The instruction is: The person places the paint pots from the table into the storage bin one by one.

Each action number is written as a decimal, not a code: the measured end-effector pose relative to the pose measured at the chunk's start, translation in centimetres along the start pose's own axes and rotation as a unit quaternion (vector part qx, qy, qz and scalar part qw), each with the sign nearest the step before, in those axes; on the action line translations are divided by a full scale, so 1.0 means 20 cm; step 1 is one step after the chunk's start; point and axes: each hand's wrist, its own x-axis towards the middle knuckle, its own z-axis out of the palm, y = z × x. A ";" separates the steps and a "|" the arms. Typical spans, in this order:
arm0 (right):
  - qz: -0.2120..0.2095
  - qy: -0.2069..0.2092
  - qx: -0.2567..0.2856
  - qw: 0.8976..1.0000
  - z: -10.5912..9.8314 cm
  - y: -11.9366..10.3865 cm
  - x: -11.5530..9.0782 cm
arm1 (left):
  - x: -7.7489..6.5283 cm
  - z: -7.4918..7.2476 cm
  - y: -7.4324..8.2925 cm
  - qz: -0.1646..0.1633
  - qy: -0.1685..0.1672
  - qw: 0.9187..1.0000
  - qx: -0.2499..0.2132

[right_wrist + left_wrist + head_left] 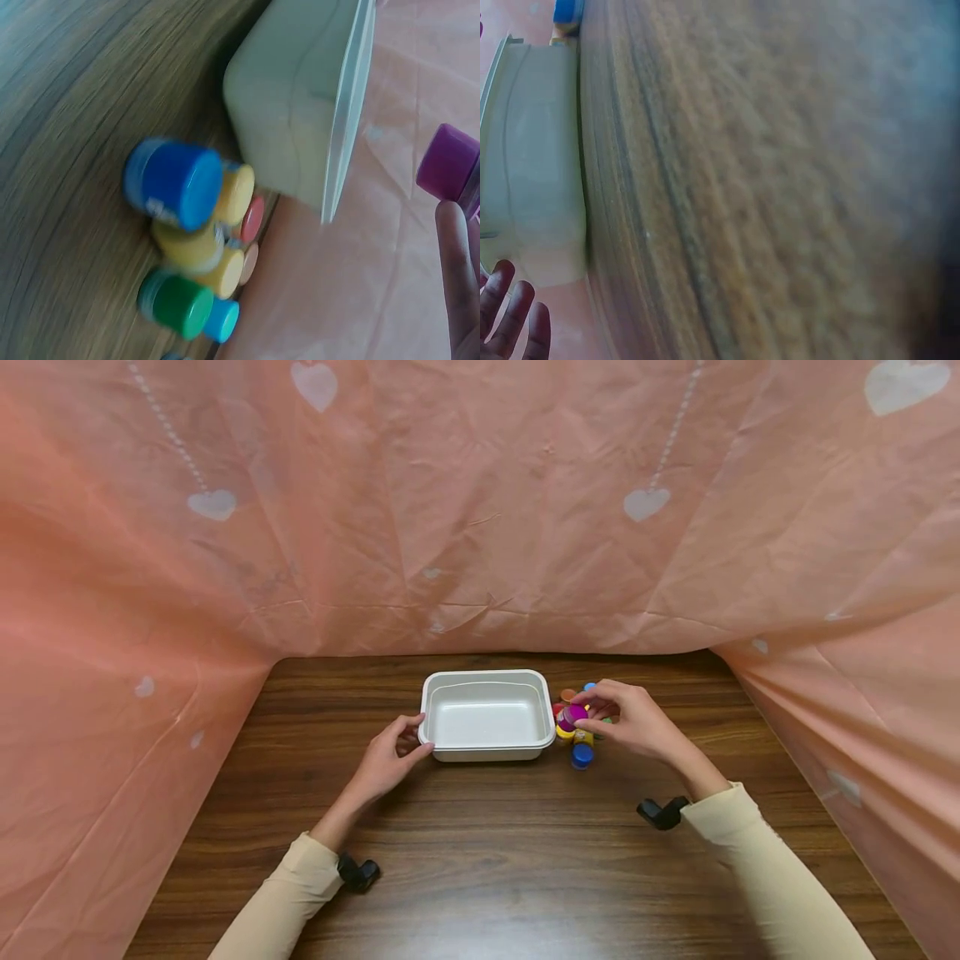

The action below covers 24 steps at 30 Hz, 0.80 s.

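Note:
My right hand point(630, 718) pinches a small paint pot with a purple lid point(576, 713) between thumb and fingers. It holds the pot above a cluster of other pots, beside the right end of a white plastic tub point(486, 755). The purple lid point(446, 161) also shows at the fingertips in the right wrist view, well clear of the table. At the tub's left end, my left hand point(384, 762) touches the rim and front corner with thumb and fingertips. In the left wrist view its fingers point(511, 321) look straight and spread near the tub's end. The tub's inside shows bare.
Several pots stand close together right of the tub: blue point(199, 187), green point(196, 309), light blue point(222, 319), and yellow, red and orange ones. Underneath is a dark wooden table point(480, 843). A pink cloth point(480, 527) with hearts hangs at the back and sides.

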 end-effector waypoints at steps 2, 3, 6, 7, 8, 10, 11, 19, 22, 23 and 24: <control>-0.002 -0.001 0.004 1.000 0.03 -0.01 0.03 | 0.00 0.00 0.00 0.000 -0.004 1.000 0.001; 0.000 -0.003 0.007 1.000 0.04 -0.02 0.04 | 0.00 0.00 0.00 0.000 -0.005 1.000 0.001; 0.006 -0.004 0.013 1.000 0.08 -0.03 0.09 | 0.01 0.01 0.00 0.000 -0.005 1.000 -0.001; 0.008 -0.003 0.015 1.000 0.09 -0.04 0.11 | 0.01 0.01 -0.01 0.001 -0.005 1.000 -0.002; 0.011 -0.004 0.017 1.000 0.10 -0.05 0.12 | 0.01 0.01 -0.01 0.001 -0.004 1.000 -0.003; 0.015 -0.002 0.022 1.000 0.13 -0.06 0.16 | 0.01 0.01 -0.01 0.002 -0.003 1.000 -0.007; 0.018 0.000 0.025 1.000 0.14 -0.07 0.17 | 0.01 0.01 -0.01 0.003 -0.004 1.000 -0.008; 0.032 0.014 0.058 0.998 0.25 -0.11 0.32 | 0.00 0.02 -0.01 -0.003 -0.010 0.999 -0.043; 0.042 0.018 0.074 0.996 0.30 -0.13 0.38 | -0.01 0.02 0.02 -0.010 -0.008 0.998 -0.054; 0.048 0.018 0.078 0.996 0.32 -0.13 0.39 | -0.01 0.02 0.02 -0.012 -0.009 0.998 -0.056; 0.054 0.020 0.078 0.995 0.34 -0.13 0.40 | 0.00 0.02 0.03 -0.018 -0.009 0.998 -0.059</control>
